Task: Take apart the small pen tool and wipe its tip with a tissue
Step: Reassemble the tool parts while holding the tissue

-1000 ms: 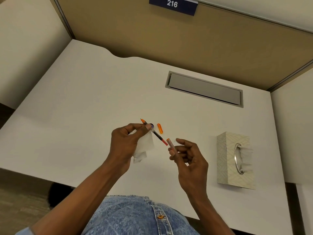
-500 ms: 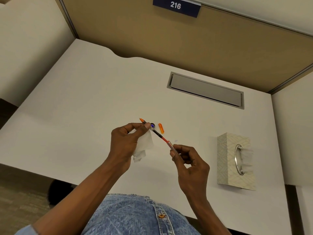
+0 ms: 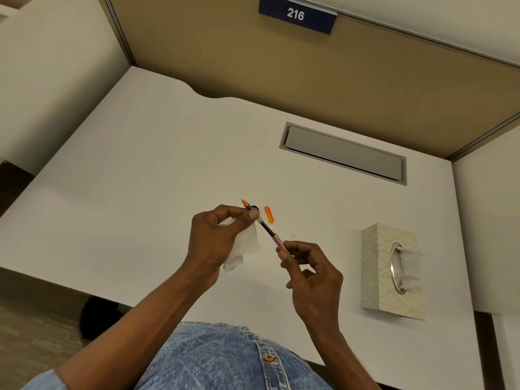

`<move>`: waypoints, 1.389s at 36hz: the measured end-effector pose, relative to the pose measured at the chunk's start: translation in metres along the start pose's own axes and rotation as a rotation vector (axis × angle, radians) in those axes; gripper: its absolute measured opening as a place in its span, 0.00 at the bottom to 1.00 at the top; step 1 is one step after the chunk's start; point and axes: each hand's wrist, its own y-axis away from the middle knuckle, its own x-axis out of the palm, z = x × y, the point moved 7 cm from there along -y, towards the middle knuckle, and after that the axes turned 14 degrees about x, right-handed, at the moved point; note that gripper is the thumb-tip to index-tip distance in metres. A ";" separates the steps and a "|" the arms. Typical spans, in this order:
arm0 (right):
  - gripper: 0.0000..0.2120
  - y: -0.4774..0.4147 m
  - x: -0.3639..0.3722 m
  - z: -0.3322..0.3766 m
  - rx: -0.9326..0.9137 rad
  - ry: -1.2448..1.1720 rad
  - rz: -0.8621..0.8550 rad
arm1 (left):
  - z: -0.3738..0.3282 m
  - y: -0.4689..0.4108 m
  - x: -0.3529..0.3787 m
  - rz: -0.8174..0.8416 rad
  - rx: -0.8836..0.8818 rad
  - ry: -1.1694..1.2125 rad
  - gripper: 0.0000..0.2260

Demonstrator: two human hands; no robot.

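Observation:
My left hand (image 3: 216, 237) pinches the pen's inner refill (image 3: 263, 225), whose orange tip (image 3: 245, 204) points up and away, and also holds a crumpled white tissue (image 3: 244, 244) against the palm. My right hand (image 3: 308, 273) grips the clear pinkish barrel (image 3: 279, 241), which sits over the refill's lower end. A small orange cap (image 3: 269, 214) lies on the white desk (image 3: 140, 178) just right of my left thumb. A small dark round part (image 3: 254, 207) rests beside the tip.
A patterned tissue box (image 3: 392, 273) with a metal-rimmed opening stands at the right. A grey cable hatch (image 3: 344, 154) is set into the desk's far side. Tan partition walls enclose the desk, with a "216" sign (image 3: 297, 15) above.
My right hand has brought the barrel up from apart to over the refill's lower end. My left hand has stayed almost still with the refill and tissue.

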 end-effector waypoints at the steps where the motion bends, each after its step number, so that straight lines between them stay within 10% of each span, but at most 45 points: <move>1: 0.07 0.000 0.000 0.000 0.008 -0.022 0.010 | 0.000 -0.001 0.000 0.003 0.005 -0.011 0.12; 50: 0.12 0.005 0.016 -0.014 0.255 -0.248 0.137 | 0.025 0.011 0.014 0.067 0.000 -0.118 0.20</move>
